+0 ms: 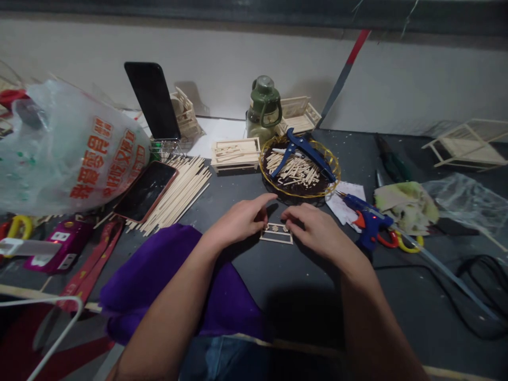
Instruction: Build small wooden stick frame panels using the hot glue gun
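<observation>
A small rectangular frame of thin wooden sticks (pixel 277 234) lies flat on the dark table. My left hand (pixel 240 219) rests at its left end, fingers curled down against it, index finger stretched forward. My right hand (pixel 315 228) presses on its right end with its fingertips pinched together. Both hands touch the frame; the fingertips partly hide it.
Behind the hands stands a yellow wire basket (pixel 332 161) of cut sticks with blue cutters (pixel 304 151). A blue glue gun (pixel 367 219) lies right. A bundle of long sticks (pixel 178 193), two phones (pixel 145 190), a plastic bag (pixel 67 151), purple cloth (pixel 159 270), green bottle (pixel 264 108).
</observation>
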A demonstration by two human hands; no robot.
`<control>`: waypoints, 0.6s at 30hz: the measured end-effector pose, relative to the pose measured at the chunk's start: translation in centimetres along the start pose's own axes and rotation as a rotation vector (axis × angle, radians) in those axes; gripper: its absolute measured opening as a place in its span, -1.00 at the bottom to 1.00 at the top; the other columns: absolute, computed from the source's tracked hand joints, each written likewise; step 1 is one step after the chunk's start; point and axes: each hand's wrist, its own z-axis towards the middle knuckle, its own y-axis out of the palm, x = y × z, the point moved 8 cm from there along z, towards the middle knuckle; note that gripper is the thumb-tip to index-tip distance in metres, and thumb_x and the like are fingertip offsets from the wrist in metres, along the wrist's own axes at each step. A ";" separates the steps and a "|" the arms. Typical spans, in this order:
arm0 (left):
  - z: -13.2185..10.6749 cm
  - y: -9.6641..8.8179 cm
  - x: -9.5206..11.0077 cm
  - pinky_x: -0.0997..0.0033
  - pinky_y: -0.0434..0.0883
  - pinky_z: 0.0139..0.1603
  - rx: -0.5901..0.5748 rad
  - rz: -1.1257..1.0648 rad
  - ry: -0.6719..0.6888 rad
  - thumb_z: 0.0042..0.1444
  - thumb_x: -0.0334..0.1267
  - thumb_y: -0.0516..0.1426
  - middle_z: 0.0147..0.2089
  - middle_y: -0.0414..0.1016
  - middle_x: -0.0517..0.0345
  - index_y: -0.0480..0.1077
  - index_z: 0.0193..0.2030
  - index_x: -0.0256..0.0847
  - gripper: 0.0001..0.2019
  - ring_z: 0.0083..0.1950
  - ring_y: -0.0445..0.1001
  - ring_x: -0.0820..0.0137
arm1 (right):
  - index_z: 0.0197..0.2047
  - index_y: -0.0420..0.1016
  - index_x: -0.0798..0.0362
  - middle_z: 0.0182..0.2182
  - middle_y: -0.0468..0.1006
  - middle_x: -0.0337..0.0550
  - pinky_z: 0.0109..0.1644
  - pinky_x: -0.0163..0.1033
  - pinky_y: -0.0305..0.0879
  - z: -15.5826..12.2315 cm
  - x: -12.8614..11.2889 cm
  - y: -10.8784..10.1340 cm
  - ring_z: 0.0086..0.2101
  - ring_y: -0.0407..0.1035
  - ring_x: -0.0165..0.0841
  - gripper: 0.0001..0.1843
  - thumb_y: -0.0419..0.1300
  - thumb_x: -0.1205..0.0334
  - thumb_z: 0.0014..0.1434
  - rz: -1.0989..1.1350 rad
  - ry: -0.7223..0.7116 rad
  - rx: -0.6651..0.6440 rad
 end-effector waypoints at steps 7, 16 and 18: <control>0.1 0.1 0.0 0.42 0.36 -0.18 -0.006 0.007 0.007 0.09 -0.45 0.10 -0.25 0.55 0.16 0.16 0.34 -0.14 -0.37 -0.25 0.48 0.38 | -0.14 0.50 0.00 -0.33 0.51 -0.14 -0.20 -0.24 0.21 0.0 -0.1 0.1 -0.24 0.35 -0.28 -0.81 0.07 0.33 0.26 -0.008 0.010 -0.007; 0.0 0.1 0.0 0.42 0.36 -0.16 -0.016 0.007 -0.003 0.10 -0.42 0.12 -0.24 0.53 0.18 0.13 0.35 -0.11 -0.36 -0.23 0.48 0.38 | -0.22 0.53 -0.01 -0.31 0.52 -0.15 -0.14 -0.20 0.22 -0.2 -0.4 -0.8 -0.21 0.31 -0.26 -0.83 0.11 0.34 0.24 0.011 -0.037 0.019; 0.0 0.2 0.0 0.42 0.36 -0.16 -0.024 0.012 -0.009 0.09 -0.40 0.14 -0.22 0.52 0.17 0.13 0.35 -0.10 -0.35 -0.22 0.48 0.37 | -0.25 0.53 -0.03 -0.31 0.50 -0.15 -0.12 -0.19 0.21 -0.2 -0.4 -0.8 -0.20 0.30 -0.26 -0.84 0.13 0.34 0.23 0.005 -0.050 0.005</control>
